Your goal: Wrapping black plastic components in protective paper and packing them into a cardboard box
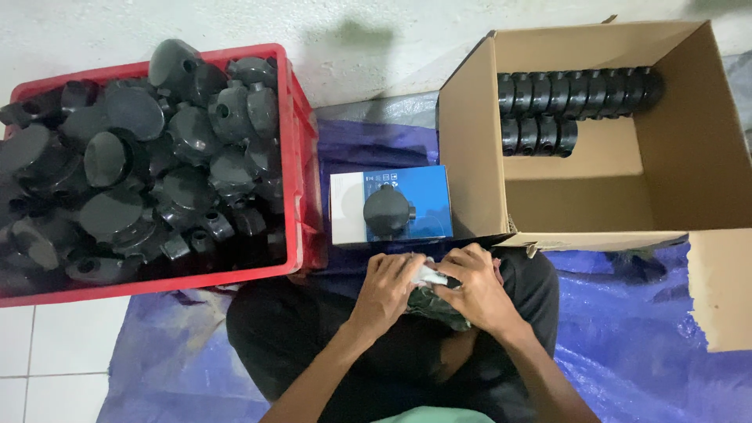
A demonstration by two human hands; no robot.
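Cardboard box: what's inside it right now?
Inside the box, two rows of black round fittings lie against the far wall, the lower row shorter. The rest shows bare cardboard; the near wall hides the closest strip.

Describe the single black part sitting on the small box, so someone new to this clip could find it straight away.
Between the red plastic crate heaped with black parts and the open brown cardboard box stands a small blue and white carton. On its top lies one round black plastic fitting with short side stubs. Unlike the others, it lies alone, neither heaped nor lined up in rows.

Left hand [385, 283] and right hand [475, 288] together over lap, fingers curled.
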